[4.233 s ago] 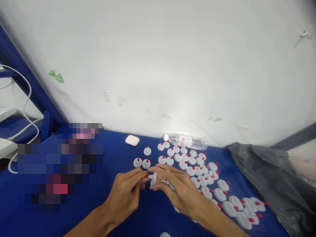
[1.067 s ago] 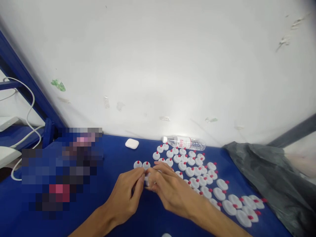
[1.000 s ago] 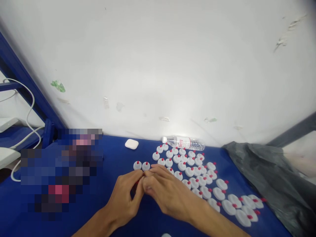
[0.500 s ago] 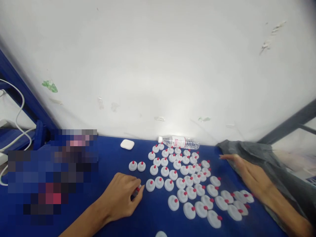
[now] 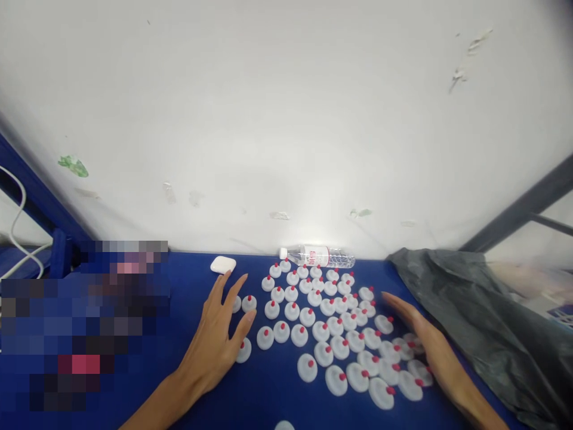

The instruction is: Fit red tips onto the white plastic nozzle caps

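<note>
Several white round caps with red tips [image 5: 299,335] lie spread over the blue tabletop [image 5: 188,263], most of them standing tip up. My left hand [image 5: 212,337] is open with its fingers spread. One white cap [image 5: 243,352] sits just under its thumb, and another white cap [image 5: 249,303] lies between its finger and thumb, apart from them. On the right, my open right hand [image 5: 427,343] has its fingers stretched out and its inner side against the outermost caps. A few caps there are blurred and partly hidden by the hand.
A clear water bottle [image 5: 341,258] lies on its side along the white wall [image 5: 286,119]. A white rounded case [image 5: 222,264] lies left of it. Dark grey plastic sheeting [image 5: 470,298] covers the right edge. Pixelated items fill the left side.
My left hand has let go of a cap, now standing by the thumb, and spread its fingers. My right hand has moved left, pushing the right-hand caps closer together.
</note>
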`<state>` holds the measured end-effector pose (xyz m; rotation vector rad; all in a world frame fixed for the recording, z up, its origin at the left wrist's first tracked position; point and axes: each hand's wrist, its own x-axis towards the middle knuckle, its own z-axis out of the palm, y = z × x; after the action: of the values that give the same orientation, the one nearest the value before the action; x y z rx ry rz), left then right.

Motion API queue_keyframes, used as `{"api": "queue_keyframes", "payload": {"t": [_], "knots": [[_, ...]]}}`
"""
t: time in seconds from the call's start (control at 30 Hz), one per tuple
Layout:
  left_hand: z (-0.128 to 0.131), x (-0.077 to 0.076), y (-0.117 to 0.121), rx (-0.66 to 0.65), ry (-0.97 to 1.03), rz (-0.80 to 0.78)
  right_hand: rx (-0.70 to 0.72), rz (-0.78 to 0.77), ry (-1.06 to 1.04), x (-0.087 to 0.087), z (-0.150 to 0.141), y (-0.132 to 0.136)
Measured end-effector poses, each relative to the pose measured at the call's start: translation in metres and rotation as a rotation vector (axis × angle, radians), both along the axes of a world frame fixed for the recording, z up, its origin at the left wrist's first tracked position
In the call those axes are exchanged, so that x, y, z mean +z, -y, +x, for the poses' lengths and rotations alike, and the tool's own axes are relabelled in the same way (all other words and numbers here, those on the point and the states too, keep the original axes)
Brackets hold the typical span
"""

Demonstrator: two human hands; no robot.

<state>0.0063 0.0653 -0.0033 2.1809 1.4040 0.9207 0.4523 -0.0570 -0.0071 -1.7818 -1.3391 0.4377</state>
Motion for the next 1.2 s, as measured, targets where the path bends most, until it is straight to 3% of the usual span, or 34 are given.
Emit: {"api": "queue_keyframes", "payload": {"t": [0.13, 0.43, 0.53, 0.67, 0.83, 0.97, 1.2], "knots": [[0.002, -0.006, -0.004, -0.003, 0.054, -0.14, 0.106, -0.03, -0.16, 0.005, -0.031, -0.014], [0.032, -0.003, 0.002, -0.065, 0.109, -0.262, 0.129, 0.057, -0.187, 0.009, -0.079, -0.034], [0.047, -0.003, 0.007, -0.085, 0.143, -0.27, 0.089, 0.133, -0.176, 0.007, -0.078, -0.036], [0.057, -0.001, 0.007, -0.094, 0.211, -0.236, 0.0, 0.246, -0.16, 0.011, -0.055, -0.05], [0.057, 0.005, -0.005, -0.108, 0.261, -0.257, 0.052, 0.222, -0.157, 0.014, -0.029, -0.084], [0.057, 0.01, -0.003, -0.156, 0.269, -0.297, 0.112, 0.167, -0.162, 0.007, -0.038, -0.096], [0.054, 0.018, 0.01, -0.162, 0.256, -0.374, 0.071, 0.092, -0.132, 0.009, -0.056, -0.078]]}}
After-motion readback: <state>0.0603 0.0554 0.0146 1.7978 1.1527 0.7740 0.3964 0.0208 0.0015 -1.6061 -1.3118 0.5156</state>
